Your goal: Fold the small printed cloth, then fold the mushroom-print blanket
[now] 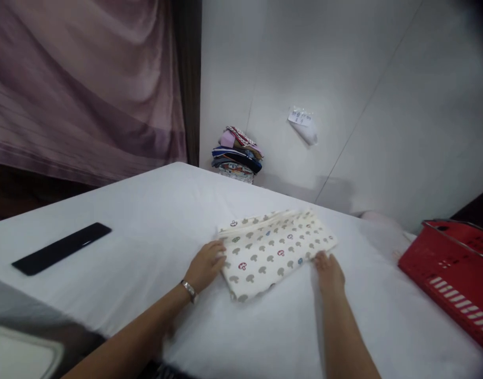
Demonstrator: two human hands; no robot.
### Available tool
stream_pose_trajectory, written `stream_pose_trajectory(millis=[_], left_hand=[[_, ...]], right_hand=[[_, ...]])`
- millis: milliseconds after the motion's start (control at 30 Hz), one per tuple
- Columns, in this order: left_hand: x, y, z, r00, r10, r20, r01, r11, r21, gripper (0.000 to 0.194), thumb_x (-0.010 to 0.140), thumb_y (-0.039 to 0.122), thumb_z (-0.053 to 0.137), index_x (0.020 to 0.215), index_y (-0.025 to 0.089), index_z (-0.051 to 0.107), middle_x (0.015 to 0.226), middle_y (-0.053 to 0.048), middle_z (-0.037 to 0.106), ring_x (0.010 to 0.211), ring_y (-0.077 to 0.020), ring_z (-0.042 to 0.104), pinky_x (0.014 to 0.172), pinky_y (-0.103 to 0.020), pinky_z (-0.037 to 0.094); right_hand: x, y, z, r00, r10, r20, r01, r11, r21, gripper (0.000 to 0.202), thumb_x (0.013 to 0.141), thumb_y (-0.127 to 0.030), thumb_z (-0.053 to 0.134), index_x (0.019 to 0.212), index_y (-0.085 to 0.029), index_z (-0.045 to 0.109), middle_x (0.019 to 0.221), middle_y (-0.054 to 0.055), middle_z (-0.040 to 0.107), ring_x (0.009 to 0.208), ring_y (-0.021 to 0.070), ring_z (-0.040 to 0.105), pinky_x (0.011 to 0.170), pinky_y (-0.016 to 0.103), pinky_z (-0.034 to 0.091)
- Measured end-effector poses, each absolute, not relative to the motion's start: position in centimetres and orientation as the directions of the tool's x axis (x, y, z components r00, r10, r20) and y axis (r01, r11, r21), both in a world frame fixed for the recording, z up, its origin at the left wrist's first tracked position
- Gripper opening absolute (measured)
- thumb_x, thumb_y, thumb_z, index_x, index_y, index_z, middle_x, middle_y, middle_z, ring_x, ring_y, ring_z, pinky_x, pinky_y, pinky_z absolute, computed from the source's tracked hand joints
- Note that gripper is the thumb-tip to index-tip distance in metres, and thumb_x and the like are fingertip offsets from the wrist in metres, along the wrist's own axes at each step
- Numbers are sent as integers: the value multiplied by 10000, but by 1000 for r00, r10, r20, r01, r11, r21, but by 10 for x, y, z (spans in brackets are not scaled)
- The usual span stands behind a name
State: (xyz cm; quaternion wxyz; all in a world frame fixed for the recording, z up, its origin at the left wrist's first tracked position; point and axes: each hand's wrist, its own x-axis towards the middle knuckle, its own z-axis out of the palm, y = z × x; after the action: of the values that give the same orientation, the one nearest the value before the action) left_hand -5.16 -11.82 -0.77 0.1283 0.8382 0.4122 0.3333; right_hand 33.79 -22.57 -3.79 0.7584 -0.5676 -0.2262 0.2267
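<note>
Hands (204,267) (330,272) hold mushroom-print cloth (271,252) on a white sheet (147,226) — pale wall (273,58) beyond.

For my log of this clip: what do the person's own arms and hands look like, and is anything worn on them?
Both the left hand and the right hand are bare, without gloves. No sleeve shows on either forearm. The left wrist carries a narrow, shiny silver-coloured band, a bracelet or watch; too small to tell. Nothing is visible on the right wrist.

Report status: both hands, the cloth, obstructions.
Left hand on patterned cloth, left edge; right hand at near edge. Cloth folded. Red basket right, not in way.
</note>
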Motion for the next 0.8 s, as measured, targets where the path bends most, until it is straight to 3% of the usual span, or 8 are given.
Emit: stream_pose_trajectory(millis=[133, 233, 333, 533, 633, 733, 800], left_hand=[[-35, -87, 2, 413, 848, 332, 731, -527, 434, 340, 806, 369, 483, 1091, 195, 552, 1255, -88, 507, 1184, -238, 431, 996, -394, 363], [-18, -66, 10, 373, 908, 193, 821, -420, 387, 458, 802, 411, 484, 1190, 167, 485, 1286, -116, 482, 1183, -256, 430, 963, -381, 371], [-5, -55, 11, 369, 925, 90, 878, -379, 292, 466, 791, 418, 487, 1181, 162, 501, 1183, -125, 555, 1107, -277, 480, 897, -380, 391], [2, -52, 8, 403, 900, 164, 885, -429, 179, 261, 792, 366, 477, 919, 183, 614, 953, -100, 610, 968, -270, 522, 827, -404, 381], [3, -62, 25, 458, 851, 258, 829, -513, 223, 130, 761, 290, 524, 805, 180, 577, 901, -76, 595, 938, -244, 515, 844, -398, 369], [9, -102, 51, 597, 708, 377, 646, -703, 297, 66, 757, 221, 519, 809, 181, 510, 944, -61, 566, 930, -201, 504, 807, -331, 395], [16, -145, 62, 711, 629, 315, 549, -776, 309, 96, 778, 203, 482, 874, 197, 491, 936, -43, 568, 851, -184, 518, 701, -303, 413]], right_hand=[[304, -224, -47, 819, 573, -24, -165, 195, -967, 408, 633, -348, 678, 988, -188, 556, 891, 58, 660, 782, 197, 639, 658, 345, 537], [290, -220, -37, 776, 631, 0, -85, 106, -991, 380, 642, -361, 672, 940, -133, 609, 797, 67, 667, 702, 189, 629, 599, 312, 511], [287, -218, -34, 749, 661, 58, 15, 71, -997, 357, 665, -373, 647, 915, -118, 632, 761, 63, 663, 657, 163, 599, 552, 268, 470], [282, -219, -33, 718, 690, 97, 58, 79, -995, 384, 705, -406, 623, 967, -126, 614, 750, 50, 656, 554, 110, 538, 456, 208, 386], [275, -218, -26, 681, 729, 74, -20, 119, -993, 425, 688, -431, 652, 980, -126, 605, 775, 59, 660, 530, 115, 552, 447, 215, 396], [268, -216, -17, 615, 788, -21, -148, 89, -985, 498, 693, -484, 646, 1048, -140, 582, 857, 83, 668, 545, 140, 588, 467, 244, 440], [264, -215, -13, 550, 828, -107, -247, 39, -968, 563, 732, -548, 581, 1135, -157, 540, 912, 100, 667, 585, 167, 618, 483, 270, 466]])
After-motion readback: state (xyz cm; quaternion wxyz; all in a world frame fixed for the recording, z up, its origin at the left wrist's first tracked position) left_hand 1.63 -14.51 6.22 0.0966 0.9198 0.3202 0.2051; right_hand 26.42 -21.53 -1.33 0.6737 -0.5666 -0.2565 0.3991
